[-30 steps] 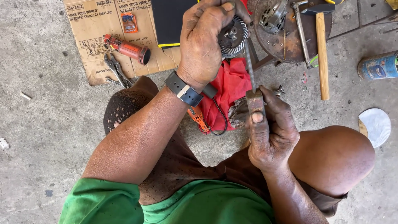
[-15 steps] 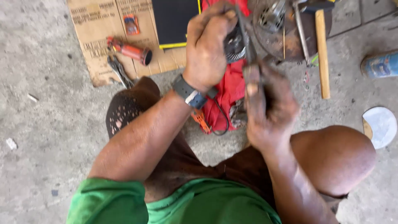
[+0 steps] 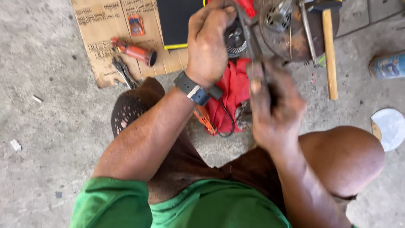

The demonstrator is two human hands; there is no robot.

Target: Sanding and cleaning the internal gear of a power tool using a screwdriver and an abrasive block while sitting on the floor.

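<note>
Two hands at work over one part, seen from above, person seated on a concrete floor [image 3: 38,84]. Left hand [image 3: 209,42] is closed around a dark toothed gear [image 3: 234,39] — a ring of angled teeth shows just right of the knuckles, top centre of view. Right hand [image 3: 274,109] is clenched around the lower end of a slim metal bar [image 3: 253,46], thumb along the shaft; the bar runs up and left until its far end meets the gear. Right hand is motion-blurred, so exact finger placement cannot be told.

Step in hand, by judgement: working the bar against the gear, prying or driving something at its hub. What that calls for is a firm left-hand grip so the gear does not turn, and force kept along the bar so the tip does not slip off the teeth toward the fingers.

Packages and labels: a flattened brown cardboard sheet [image 3: 105,38] with dark block print lies upper left; on it a small orange-and-white carded packet [image 3: 136,25], a red cylindrical tool [image 3: 134,51] and a black panel with yellow edge [image 3: 179,21]. A blue-labelled can [image 3: 390,65] lies on its side at the right edge — below it a white disc [image 3: 390,126]. Red cloth [image 3: 232,90] lies under the hands; wooden-handled hammer [image 3: 330,50] upper right.
</note>
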